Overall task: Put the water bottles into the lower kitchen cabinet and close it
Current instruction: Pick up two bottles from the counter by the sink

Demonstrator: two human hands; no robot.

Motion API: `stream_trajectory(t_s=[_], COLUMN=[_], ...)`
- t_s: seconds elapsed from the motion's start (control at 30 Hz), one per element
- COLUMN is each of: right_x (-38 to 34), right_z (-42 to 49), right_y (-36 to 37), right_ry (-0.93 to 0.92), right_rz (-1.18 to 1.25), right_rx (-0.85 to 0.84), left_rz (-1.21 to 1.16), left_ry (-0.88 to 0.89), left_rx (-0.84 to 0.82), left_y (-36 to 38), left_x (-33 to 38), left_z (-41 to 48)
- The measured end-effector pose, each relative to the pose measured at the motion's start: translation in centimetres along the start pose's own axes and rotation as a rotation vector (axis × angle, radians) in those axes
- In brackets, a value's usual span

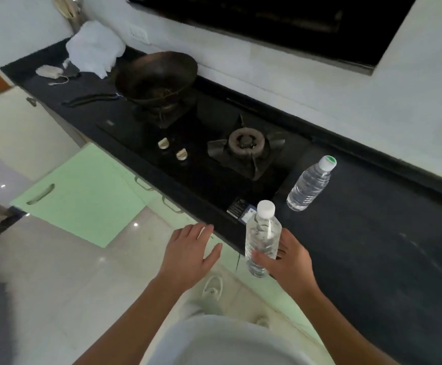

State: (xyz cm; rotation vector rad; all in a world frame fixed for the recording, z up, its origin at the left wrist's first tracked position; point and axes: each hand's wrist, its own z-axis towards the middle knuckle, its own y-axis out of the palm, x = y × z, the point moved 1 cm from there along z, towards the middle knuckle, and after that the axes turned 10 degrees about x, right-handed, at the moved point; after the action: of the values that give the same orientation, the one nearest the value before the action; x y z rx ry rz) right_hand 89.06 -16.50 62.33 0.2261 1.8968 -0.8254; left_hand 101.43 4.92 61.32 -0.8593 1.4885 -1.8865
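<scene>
My right hand [288, 262] grips a clear water bottle [262, 238] with a white cap around its lower half, holding it upright just off the front edge of the black counter [372, 246]. A second clear bottle [309, 184] with a green-marked cap stands on the counter, right of the stove. My left hand [191, 255] hovers with fingers spread beside the counter's front edge, holding nothing. A pale green lower cabinet door [83, 196] stands swung open to the left, below the stove.
A two-burner gas stove [243, 151] is set into the counter, with a dark wok [156, 77] on its far burner. A white cloth [96, 48] and small items lie at the counter's far end. Pale glossy floor tiles [56, 272] stretch out on the left.
</scene>
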Motion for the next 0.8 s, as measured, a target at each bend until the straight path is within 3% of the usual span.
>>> stream_trajectory(t_s=[0.2, 0.33, 0.47, 0.6, 0.8], right_x=[0.4, 0.3, -0.3, -0.8, -0.7], right_z=[0.0, -1.4, -2.9, -4.1, -4.1], right_y=[-2.5, -3.2, -3.1, -2.8, -3.2], right_ry=[0.182, 0.3, 0.387, 0.423, 0.437], right_rz=[0.029, 0.044, 0.097, 0.184, 0.177], right_rx=[0.378, 0.615, 0.827, 0.939, 0.969], left_rz=[-0.172, -0.413, -0.694, -0.924, -0.952], left_ry=[0.354, 0.447, 0.289, 0.184, 0.086], left_rx=[-0.008, -0.07, -0.282, -0.344, -0.343], left_y=[2.7, 5.0, 5.9, 6.7, 6.7], left_x=[3.0, 6.9, 11.2, 14.5, 14.7], left_z=[10.1, 15.9, 19.9, 22.4, 23.4])
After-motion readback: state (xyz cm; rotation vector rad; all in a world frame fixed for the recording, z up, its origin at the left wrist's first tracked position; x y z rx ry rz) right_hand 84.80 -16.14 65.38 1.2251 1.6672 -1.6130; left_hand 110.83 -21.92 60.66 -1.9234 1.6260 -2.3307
